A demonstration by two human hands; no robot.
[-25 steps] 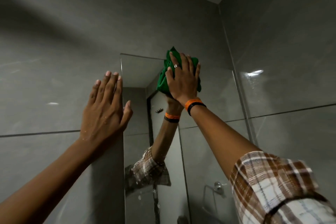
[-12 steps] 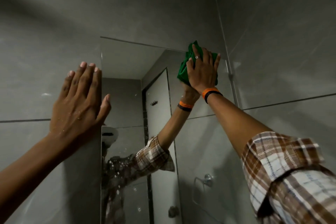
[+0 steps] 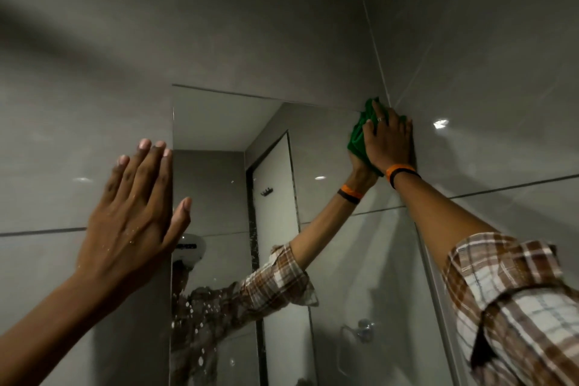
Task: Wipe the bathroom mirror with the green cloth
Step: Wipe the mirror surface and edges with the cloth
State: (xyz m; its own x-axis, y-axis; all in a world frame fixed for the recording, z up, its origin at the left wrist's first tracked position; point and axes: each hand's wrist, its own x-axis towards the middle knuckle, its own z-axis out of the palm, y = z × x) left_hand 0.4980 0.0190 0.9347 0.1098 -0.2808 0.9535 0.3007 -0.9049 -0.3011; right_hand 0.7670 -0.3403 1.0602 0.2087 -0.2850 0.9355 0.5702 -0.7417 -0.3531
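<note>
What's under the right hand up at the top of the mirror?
The green cloth, pressed flat against the mirror at its top right corner. The right hand covers most of the cloth; only its left and upper edges show. The glass beneath is hidden.

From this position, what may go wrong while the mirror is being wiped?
The bunched green cloth under the right hand sits at the frameless wall mirror's top right corner; the next stroke may slip onto the grey tiles. Droplets at the mirror's bottom may be missed. The wet left hand may smudge the glass edge.
</note>
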